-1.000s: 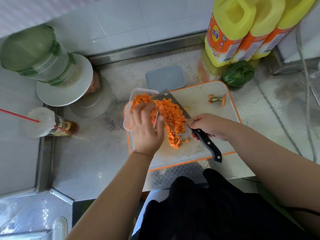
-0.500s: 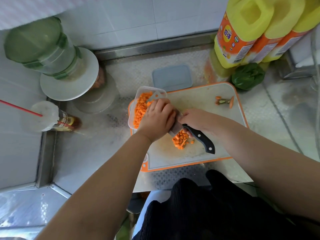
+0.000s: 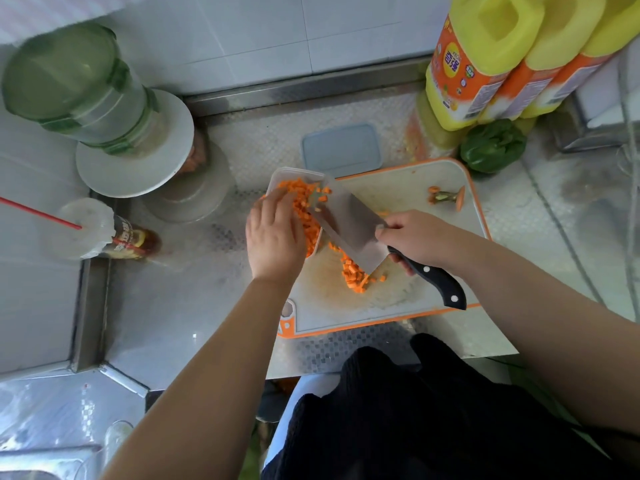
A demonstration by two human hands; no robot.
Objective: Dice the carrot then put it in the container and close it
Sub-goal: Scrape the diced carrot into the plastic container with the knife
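My right hand grips black-handled steel cleaver; my left hand, fingers relaxed, sweeps orange carrot dice. Most dice in clear plastic container, remainder on orange-rimmed cutting board. Dice light, loose, scatter-prone: scoop on blade.

The carrot is cut into tiny orange cubes. Many of the carrot cubes fill the clear plastic container, which sits open at the left end of the cutting board. A small pile of carrot bits lies on the board just beside it. The flat grey-blue lid lies on the counter just behind the container.
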